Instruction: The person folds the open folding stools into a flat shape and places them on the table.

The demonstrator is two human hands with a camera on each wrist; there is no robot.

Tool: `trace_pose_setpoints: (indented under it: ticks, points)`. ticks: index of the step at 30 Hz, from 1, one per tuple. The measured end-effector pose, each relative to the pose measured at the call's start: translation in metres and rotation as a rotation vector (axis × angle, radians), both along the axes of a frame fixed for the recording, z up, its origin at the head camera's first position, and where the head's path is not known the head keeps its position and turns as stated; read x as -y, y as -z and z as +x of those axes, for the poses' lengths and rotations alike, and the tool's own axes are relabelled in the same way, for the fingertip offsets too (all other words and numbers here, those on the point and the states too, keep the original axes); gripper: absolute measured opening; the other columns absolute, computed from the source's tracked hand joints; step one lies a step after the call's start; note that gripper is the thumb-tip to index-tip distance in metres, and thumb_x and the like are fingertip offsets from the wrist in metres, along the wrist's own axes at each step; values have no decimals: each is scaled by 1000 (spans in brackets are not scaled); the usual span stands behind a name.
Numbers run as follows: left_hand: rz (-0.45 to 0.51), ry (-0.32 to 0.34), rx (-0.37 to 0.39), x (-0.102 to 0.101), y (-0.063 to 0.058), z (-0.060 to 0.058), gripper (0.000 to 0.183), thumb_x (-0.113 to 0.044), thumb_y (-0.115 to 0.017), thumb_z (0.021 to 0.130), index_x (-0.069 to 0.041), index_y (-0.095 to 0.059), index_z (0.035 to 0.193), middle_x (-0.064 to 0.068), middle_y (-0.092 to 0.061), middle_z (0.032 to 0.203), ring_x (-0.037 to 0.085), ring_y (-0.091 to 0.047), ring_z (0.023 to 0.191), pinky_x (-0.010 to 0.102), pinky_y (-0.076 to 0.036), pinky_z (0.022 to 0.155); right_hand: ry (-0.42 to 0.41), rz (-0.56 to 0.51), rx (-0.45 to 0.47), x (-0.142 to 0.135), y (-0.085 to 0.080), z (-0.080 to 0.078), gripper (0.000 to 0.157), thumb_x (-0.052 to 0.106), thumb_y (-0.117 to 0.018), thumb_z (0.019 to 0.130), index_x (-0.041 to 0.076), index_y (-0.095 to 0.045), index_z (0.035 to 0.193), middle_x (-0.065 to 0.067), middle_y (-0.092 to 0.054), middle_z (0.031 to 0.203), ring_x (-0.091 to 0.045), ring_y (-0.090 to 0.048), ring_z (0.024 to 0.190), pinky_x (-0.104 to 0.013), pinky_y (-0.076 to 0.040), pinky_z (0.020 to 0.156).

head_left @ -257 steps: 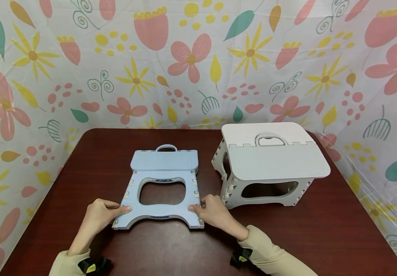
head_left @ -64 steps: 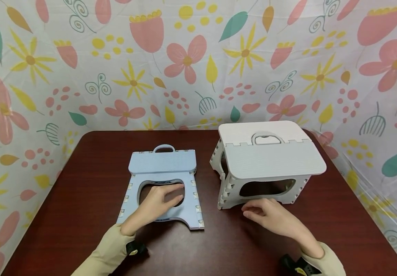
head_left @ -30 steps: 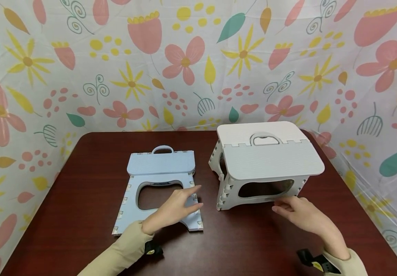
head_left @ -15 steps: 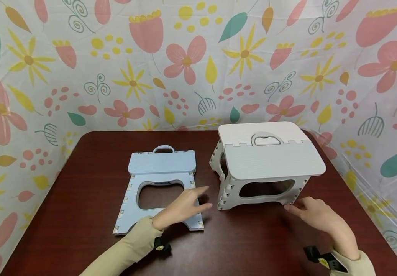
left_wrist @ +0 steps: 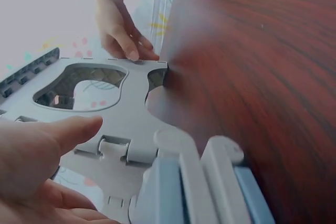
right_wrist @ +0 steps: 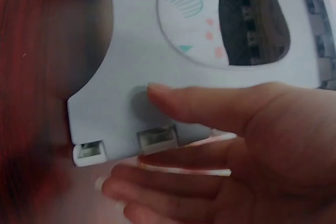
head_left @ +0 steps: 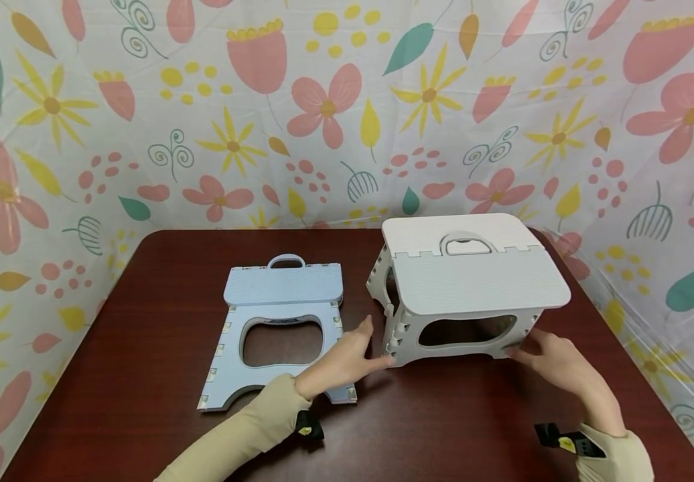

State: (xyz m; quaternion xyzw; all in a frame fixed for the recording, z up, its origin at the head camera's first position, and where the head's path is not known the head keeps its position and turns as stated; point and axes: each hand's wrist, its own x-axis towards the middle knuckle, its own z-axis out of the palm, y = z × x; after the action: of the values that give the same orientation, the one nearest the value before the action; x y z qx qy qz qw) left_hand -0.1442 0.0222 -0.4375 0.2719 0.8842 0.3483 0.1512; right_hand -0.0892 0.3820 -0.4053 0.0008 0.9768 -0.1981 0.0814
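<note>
A white folding step stool stands unfolded on the table's right side, its carry handle lying along the top seam. My left hand is at its left front leg, thumb tip right at the leg's front edge and fingers along the outer side. In the left wrist view the thumb stretches straight over the hinged edge. My right hand is at the right front leg. Its thumb lies over the front panel, while the other fingers extend loosely past the side edge. A light-blue folding stool lies folded flat, partly under my left forearm.
The dark red-brown wooden table carries both stools. A flower-printed curtain closes in the back and sides. Black straps with small devices sit on both wrists.
Earlier both hands held the blue stool's lower corners; they left it and moved right. In the last half second, the left hand reached the white stool's left leg and the right hand closed up to its right leg.
</note>
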Motion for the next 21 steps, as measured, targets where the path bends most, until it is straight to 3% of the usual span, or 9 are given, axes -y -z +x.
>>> trace_pose_setpoints:
  ticks: [4,10,18,21]
  points:
    - [-1,-5,37,-5,1,0,90,-46,-63,92,9,-21,149,23,-26,156,31,-34,141,43,-37,111,-18,-33,-45,-1,5,-1,53,39,-71,87,0,-59,121,-20,-68,108,-41,-63,102,-49,-51,75]
    - [2,-4,32,-13,5,2,90,-46,-63,91,12,-22,148,26,-27,154,32,-33,142,43,-35,113,-25,-68,-100,-4,8,-4,42,39,-75,83,9,-64,112,-7,-69,101,-22,-62,94,-34,-49,71]
    - [95,-30,42,-25,11,8,95,-43,-67,89,13,-18,148,28,-45,143,29,-54,126,38,-47,101,-55,-176,-122,-13,19,-9,36,30,-75,85,8,-65,111,-6,-70,103,2,-57,89,-24,-48,72]
    - [148,-49,53,-30,13,9,95,-41,-69,88,12,-18,148,26,-53,136,26,-58,121,36,-50,96,-72,-234,-125,-14,23,-11,32,25,-73,87,5,-64,110,-6,-69,101,4,-56,86,-19,-47,71]
